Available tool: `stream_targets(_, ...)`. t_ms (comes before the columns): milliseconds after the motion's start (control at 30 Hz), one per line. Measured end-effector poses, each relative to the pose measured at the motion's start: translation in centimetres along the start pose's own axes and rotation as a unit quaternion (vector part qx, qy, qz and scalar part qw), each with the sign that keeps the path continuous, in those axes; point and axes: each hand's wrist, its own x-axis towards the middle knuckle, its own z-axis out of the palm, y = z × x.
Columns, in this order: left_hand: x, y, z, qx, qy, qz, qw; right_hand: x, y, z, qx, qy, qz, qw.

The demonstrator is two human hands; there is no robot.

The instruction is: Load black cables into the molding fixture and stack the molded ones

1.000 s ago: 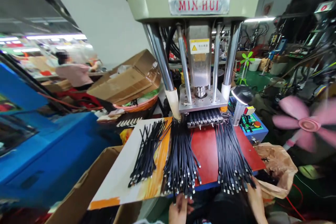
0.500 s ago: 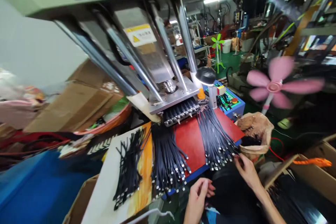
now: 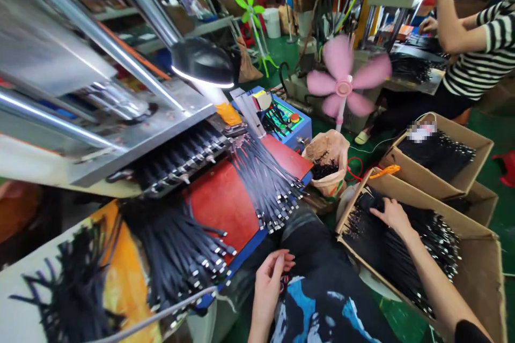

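Note:
My right hand [image 3: 391, 212] reaches into a cardboard box [image 3: 483, 273] on the floor at my right and rests, fingers spread, on the black cables [image 3: 406, 257] piled inside. My left hand [image 3: 270, 274] hovers over my lap with fingers loosely curled and holds nothing. On the red table [image 3: 219, 201] of the press lie two fans of black cables with metal ends, one [image 3: 267, 185] near the right edge and one [image 3: 177, 246] near the middle. A third pile [image 3: 76, 289] lies on the white and orange board at the left.
The press's steel columns [image 3: 96, 40] and a lit lamp [image 3: 203, 64] hang above the table. A blue control box [image 3: 287, 120], a brown bag [image 3: 328, 163], a spinning pink fan [image 3: 344, 86] and a second cable box [image 3: 438, 155] stand to the right. A person in a striped shirt [image 3: 478, 59] works behind.
My view has swung right and down. My right hand left the cables at the table's right edge and went into the floor box; my left hand stayed by my lap.

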Motion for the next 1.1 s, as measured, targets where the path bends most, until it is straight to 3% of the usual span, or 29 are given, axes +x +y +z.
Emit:
stream_targets(133,0.1,-0.1,-0.3,0.013,-0.019,-0.002,1.000,-0.5,0.8,2.7,-0.113,-0.042,0.012,0.993)
stream_targets(267,0.1,-0.6,-0.8,0.014,-0.010,-0.012,1.000,0.0,1.1,3.9,-0.169,-0.068,-0.004,0.983)
stream_targets(467,-0.4,-0.3,-0.2,0.013,-0.001,-0.024,1.000,0.7,1.6,4.4,-0.203,-0.073,-0.008,0.976)
stream_targets(733,-0.3,-0.1,0.7,0.015,-0.015,-0.052,0.998,-1.0,1.6,4.6,-0.211,-0.044,-0.024,0.976)
stream_targets(1100,-0.4,-0.5,0.6,0.018,-0.014,-0.041,0.999,-1.7,1.9,4.5,-0.218,-0.022,-0.039,0.975)
